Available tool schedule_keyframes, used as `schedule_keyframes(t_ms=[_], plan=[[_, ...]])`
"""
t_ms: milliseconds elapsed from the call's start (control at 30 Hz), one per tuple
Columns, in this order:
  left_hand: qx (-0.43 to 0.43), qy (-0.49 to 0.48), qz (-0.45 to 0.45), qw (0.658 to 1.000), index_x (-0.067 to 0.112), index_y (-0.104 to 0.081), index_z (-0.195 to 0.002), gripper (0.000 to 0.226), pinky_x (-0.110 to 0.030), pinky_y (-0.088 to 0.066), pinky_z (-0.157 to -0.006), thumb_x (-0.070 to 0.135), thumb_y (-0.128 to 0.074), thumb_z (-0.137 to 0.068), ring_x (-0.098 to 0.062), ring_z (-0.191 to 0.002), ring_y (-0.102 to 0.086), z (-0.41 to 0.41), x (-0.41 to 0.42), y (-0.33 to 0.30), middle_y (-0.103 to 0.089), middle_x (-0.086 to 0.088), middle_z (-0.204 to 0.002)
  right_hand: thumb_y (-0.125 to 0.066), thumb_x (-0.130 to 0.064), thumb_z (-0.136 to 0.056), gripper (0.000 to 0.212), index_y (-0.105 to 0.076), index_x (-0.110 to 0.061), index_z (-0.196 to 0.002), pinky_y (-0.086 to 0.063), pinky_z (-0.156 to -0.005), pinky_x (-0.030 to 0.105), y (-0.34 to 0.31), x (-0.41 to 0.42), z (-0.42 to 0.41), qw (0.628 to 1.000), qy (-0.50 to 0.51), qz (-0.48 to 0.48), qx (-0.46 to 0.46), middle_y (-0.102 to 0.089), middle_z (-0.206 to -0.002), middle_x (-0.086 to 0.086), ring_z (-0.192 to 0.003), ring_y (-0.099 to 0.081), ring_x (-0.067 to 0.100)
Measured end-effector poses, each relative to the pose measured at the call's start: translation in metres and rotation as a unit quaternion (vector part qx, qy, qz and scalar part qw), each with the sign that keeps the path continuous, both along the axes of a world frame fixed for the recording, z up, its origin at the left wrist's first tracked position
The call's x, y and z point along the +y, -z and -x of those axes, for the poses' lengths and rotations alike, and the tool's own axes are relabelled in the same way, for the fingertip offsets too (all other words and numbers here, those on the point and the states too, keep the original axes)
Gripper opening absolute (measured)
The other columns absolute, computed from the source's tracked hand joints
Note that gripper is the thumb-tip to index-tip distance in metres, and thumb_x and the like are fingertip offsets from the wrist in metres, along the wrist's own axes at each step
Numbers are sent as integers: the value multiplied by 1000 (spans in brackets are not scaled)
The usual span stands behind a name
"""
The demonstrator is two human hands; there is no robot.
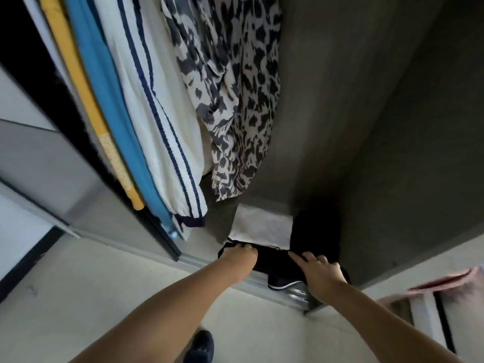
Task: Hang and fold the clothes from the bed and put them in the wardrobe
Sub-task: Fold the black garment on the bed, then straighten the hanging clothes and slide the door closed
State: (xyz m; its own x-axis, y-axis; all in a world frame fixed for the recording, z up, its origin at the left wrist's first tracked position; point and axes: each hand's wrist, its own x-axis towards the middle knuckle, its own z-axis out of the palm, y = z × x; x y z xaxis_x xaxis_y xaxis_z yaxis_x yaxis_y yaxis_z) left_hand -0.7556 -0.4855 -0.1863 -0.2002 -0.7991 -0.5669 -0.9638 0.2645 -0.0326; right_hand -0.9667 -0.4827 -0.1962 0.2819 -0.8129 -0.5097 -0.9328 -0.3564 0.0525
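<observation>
door: a grey sliding door (44, 163) stands at the far left.
hanging clothes: a yellow garment (78, 82), a blue garment (110, 100), a white jacket (157, 113) with navy stripes and a spotted blouse (235, 87) hang side by side in the wardrobe (366, 127).
floor stack: a folded white cloth (262, 226) lies on the wardrobe floor, just beside a dark pile (317, 226).
black garment: it (275, 260) lies at the front edge, touching the white cloth.
left hand: it (239, 258) grips the garment's left end, fingers curled over the edge.
right hand: it (322, 271) presses flat on the right side, fingers seemingly straight, though blurred.
shoe: a dark shoe (200, 347) sits below on the floor.
</observation>
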Motion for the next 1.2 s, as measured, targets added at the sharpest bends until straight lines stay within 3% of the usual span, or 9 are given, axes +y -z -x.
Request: schedule_keyframes(t_ms=[200, 300, 400, 567, 667, 767, 900, 1067, 1200], plan=[[-4, 83, 51, 995, 2, -14, -149, 71, -58, -31, -105, 4, -53, -90, -35, -140, -21, -32, -88, 64, -22, -16, -152, -42, -8, -89, 87, 11, -44, -149, -39, -101, 48, 59, -60, -36, 995, 96, -9, 13, -13, -157, -3, -136, -29, 29], [19, 76, 34, 996, 9, -4, -152, 73, -59, -21, -112, 8, -48, -93, -35, -145, -12, -46, -130, 113, -10, -13, -158, -45, -15, -93, 84, 10, -44, -148, -30, -107, 57, 98, -106, -47, 996, 91, -13, 14, -9, -158, -2, -141, -19, 32], [10, 90, 62, 994, 13, -1, -153, 72, -53, -20, -114, 13, -43, -95, -34, -145, -12, -52, -181, 171, -10, -12, -159, -48, -42, -94, 79, 8, -44, -149, -26, -107, 59, 148, -160, -52, 997, 78, 18, 12, -11, -158, 1, -142, -18, 33], [19, 85, 149, 985, 24, 6, -153, 73, -49, -16, -114, 8, -36, -95, -37, -145, -13, -47, -254, 261, -10, -12, -159, -40, -34, -95, 77, 14, -41, -148, -19, -107, 66, 236, -241, -51, 992, 78, 92, 23, -4, -159, 5, -144, -7, 37], [25, 109, 167, 980, 34, 22, -143, 75, -47, -15, -115, 7, -28, -95, -39, -145, -8, -50, -282, 323, -4, -13, -160, -38, -36, -96, 76, 20, -43, -146, -12, -107, 68, 302, -263, -54, 989, 94, 110, 22, 4, -160, 4, -145, 2, 38], [25, 142, 108, 984, 39, 24, -143, 86, -50, -14, -115, 2, -36, -93, -37, -146, 2, -55, -296, 386, 8, -11, -160, -38, -51, -96, 76, 20, -47, -144, -7, -108, 69, 371, -270, -57, 992, 117, 51, -4, 17, -160, 2, -144, 16, 39], [39, 143, -28, 989, 47, 28, -140, 108, -58, -5, -115, -4, -48, -84, -30, -142, 26, -58, -285, 438, 36, -3, -153, -53, -37, -93, 91, 23, -56, -139, -3, -110, 67, 426, -251, -52, 979, 174, -55, -90, 39, -151, -3, -140, 32, 34], [27, 125, -74, 989, 48, 27, -140, 107, -60, 2, -114, 6, -52, -82, -29, -139, 33, -50, -286, 443, 43, -2, -148, -54, -33, -92, 94, 25, -56, -138, 0, -111, 66, 427, -253, -44, 974, 171, -108, -105, 44, -148, -2, -136, 37, 33], [6, 113, -114, 987, 42, 21, -146, 101, -59, 4, -114, 14, -53, -84, -29, -143, 24, -40, -290, 410, 33, -5, -154, -53, -35, -90, 90, 17, -49, -145, 1, -114, 63, 397, -265, -49, 972, 171, -150, -65, 34, -154, 1, -142, 27, 35]])
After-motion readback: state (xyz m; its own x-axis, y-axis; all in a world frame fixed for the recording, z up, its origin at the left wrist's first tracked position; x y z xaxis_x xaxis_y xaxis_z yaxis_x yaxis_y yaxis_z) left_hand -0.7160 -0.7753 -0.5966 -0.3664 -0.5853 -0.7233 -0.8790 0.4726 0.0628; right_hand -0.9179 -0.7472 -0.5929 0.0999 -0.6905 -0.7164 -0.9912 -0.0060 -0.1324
